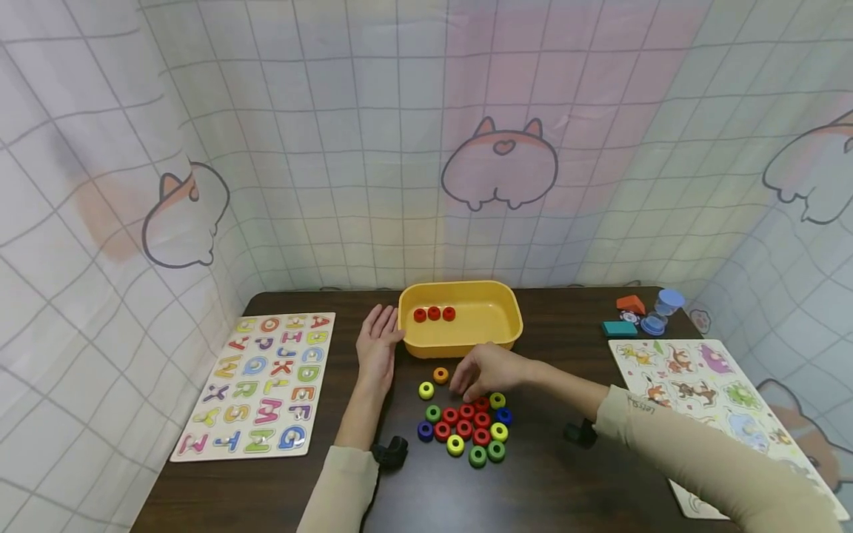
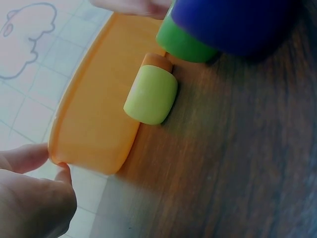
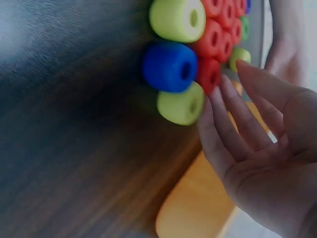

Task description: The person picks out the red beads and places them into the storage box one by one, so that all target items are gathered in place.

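A yellow plastic bin (image 1: pixel 460 349) stands at the back of the table with three red beads (image 1: pixel 434 314) inside. At its left end, my left hand (image 1: pixel 378 352) touches the corner with thumb and fingers, the fingers fairly straight. My right hand (image 1: pixel 492 370) reaches down over the far side of a cluster of chunky beads with holes. In the right wrist view its fingertips (image 3: pixel 225 84) are by a red bead (image 3: pixel 208 75), thumb apart, nothing visibly held. Several red beads (image 1: pixel 463 428) lie amid yellow, green and blue ones. An orange bead (image 1: pixel 440 375) and a yellow bead (image 1: pixel 426 390) sit nearer the bin.
On the left lies an alphabet puzzle board (image 1: pixel 260 385). An animal puzzle board (image 1: pixel 720 392) is at the right, partly under the right sleeve. Behind it are a teal block (image 1: pixel 620 329), an orange block (image 1: pixel 630 304) and a clear, blue-ended object (image 1: pixel 656 323). Patterned curtains surround the table.
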{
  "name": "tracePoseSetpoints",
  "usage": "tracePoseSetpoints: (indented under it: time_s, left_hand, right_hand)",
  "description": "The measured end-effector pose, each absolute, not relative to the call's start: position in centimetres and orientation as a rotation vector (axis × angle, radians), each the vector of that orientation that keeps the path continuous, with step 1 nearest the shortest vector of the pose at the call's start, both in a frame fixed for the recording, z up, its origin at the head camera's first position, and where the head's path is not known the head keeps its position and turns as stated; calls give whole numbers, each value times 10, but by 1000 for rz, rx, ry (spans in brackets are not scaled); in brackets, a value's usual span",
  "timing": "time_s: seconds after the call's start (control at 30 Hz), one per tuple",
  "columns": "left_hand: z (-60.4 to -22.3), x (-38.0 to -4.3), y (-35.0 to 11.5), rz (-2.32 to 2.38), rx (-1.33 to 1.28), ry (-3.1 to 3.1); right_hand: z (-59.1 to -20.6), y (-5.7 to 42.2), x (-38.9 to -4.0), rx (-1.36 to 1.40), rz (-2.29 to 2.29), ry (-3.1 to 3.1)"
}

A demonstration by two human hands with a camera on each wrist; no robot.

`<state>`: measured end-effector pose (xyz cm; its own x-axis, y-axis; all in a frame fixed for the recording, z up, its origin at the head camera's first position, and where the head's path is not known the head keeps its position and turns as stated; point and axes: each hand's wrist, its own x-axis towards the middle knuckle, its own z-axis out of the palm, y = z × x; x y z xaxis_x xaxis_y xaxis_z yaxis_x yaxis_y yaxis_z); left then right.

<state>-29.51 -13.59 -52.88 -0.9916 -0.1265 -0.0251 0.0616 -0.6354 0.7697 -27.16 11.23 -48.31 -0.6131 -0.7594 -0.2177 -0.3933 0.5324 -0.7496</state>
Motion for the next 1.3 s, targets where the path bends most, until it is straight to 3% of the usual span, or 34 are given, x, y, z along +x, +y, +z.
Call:
tracePoseSetpoints:
  time_s: [0.33, 0.8, 1.1, 1.3]
  left_hand:
    - [-537, -299, -133, -2687, 128, -1317]
    - [-537, -298, -132, -2702, 145, -1287]
    - [-538, -299, -132, -2693, 145, -1285]
    - [-537, -298, -131, -2716, 137, -1245]
  right_hand:
    - [-487, 107, -265, -1012, -821, 2175]
    - [-476, 108, -271, -794, -1029, 2005]
    - [-421, 107, -313, -774, -1050, 2093]
    - [-416, 110, -360, -630, -1129, 2182]
